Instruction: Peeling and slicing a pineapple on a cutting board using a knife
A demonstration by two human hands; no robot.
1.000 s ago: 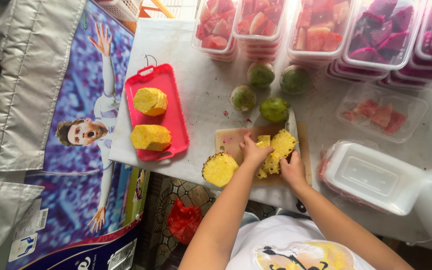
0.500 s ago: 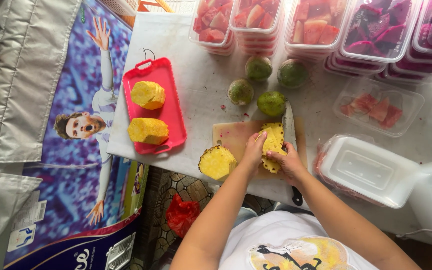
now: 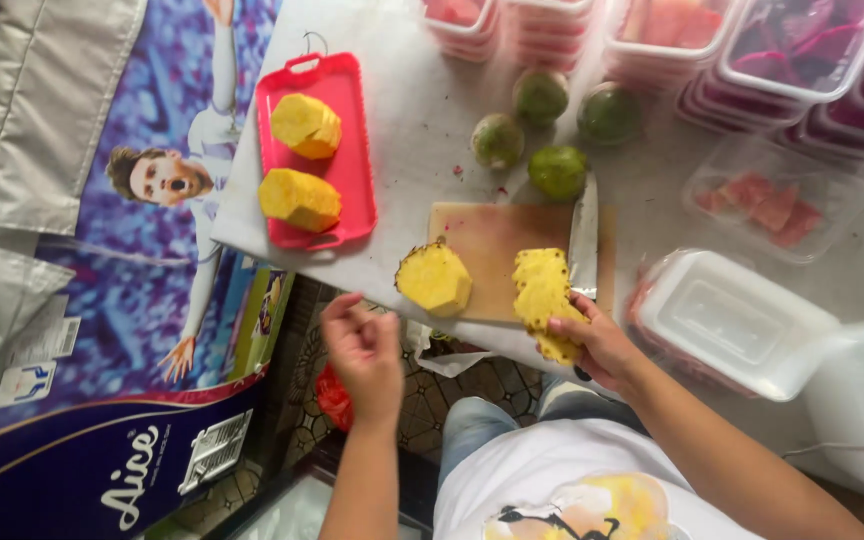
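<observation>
Peeled pineapple piece lay on wooden cutting board at near edge of white counter; flesh yellow, surface pitted, brown eyes remaining. Right hand gripped its lower end, fingers curled onto flesh. Left hand held off the counter edge, fingers loosely curled, grasping nothing. Cut pineapple end sat just left; knife alongside on right.
</observation>
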